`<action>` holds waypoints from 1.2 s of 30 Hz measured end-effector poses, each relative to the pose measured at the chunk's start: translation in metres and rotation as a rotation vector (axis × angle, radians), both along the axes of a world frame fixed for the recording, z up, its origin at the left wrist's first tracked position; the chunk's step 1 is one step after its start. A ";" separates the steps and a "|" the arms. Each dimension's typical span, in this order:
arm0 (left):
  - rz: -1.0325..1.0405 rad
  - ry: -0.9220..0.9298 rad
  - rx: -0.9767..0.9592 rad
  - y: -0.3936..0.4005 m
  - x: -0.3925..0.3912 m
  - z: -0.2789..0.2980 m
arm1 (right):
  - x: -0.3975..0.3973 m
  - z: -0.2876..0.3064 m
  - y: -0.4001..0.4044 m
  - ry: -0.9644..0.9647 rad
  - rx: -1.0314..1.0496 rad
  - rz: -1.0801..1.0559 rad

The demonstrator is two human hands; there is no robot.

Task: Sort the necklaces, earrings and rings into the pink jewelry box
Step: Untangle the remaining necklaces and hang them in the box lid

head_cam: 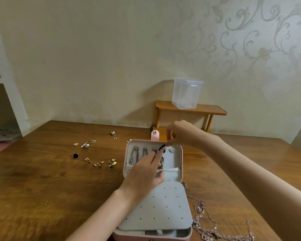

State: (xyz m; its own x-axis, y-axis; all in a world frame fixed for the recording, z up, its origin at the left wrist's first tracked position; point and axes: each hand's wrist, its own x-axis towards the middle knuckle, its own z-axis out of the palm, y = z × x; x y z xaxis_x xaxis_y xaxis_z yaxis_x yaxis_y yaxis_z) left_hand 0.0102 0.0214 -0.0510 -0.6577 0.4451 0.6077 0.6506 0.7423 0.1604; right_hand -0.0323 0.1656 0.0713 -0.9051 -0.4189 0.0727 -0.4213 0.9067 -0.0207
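The pink jewelry box [153, 173] lay open on the wooden table [42, 180], its lid flat at the far end and its grey perforated earring panel [156, 207] nearest the wearer. The right hand [179, 134] pinched the upper end of a black cord necklace [162, 148] at the lid's top edge, while the left hand [142, 171] lay over the lid with fingers extended, pressing near the cord and the lid's elastic pocket. The likely fault was the cord slipping off its hook, or tangling with the silver chains [137, 153] hung just beside it, should the pinch loosen before it seated. The loose necklaces [205, 221] touching the box's right side could snag and drag if the box shifted. Scattered earrings [101, 162] lay well apart to the left, unsorted. The hook itself and the pendant were hidden beneath the fingers; no rings could be distinguished; the base compartments were cut off at the frame's lower edge.
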 end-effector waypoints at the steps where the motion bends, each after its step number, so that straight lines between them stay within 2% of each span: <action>1: -0.003 -0.038 0.006 0.001 0.002 0.003 | 0.003 -0.006 0.005 0.010 -0.043 -0.022; 5: 0.045 -0.113 0.041 0.003 0.005 0.006 | 0.013 -0.032 0.012 0.117 -0.171 -0.138; 11: 0.075 -0.138 -0.013 0.004 0.003 0.006 | 0.013 -0.046 0.001 0.216 -0.183 -0.142; 18: 0.089 -0.248 -0.040 0.006 -0.005 0.005 | 0.000 -0.068 -0.005 0.136 -0.172 -0.272; 24: 0.137 -0.373 -0.074 0.008 -0.011 0.005 | -0.008 -0.076 -0.007 0.026 -0.240 -0.334; 27: 0.141 -0.413 -0.079 0.007 -0.012 0.005 | -0.008 -0.074 -0.008 -0.037 -0.138 -0.295; 32: 0.141 -0.514 -0.048 0.008 -0.015 0.004 | 0.004 -0.069 -0.004 -0.150 0.074 -0.089; 36: 0.120 -0.590 -0.033 0.006 -0.018 0.004 | 0.005 -0.067 0.000 -0.198 0.064 -0.025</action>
State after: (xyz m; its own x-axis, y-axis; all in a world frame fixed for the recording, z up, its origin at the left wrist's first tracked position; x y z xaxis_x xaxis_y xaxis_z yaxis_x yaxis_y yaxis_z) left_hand -0.0075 0.0278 -0.0471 -0.9264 0.3594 0.1119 0.3702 0.8158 0.4443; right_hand -0.0274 0.1660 0.0042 -0.9094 -0.3940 -0.1333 -0.3918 0.9190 -0.0432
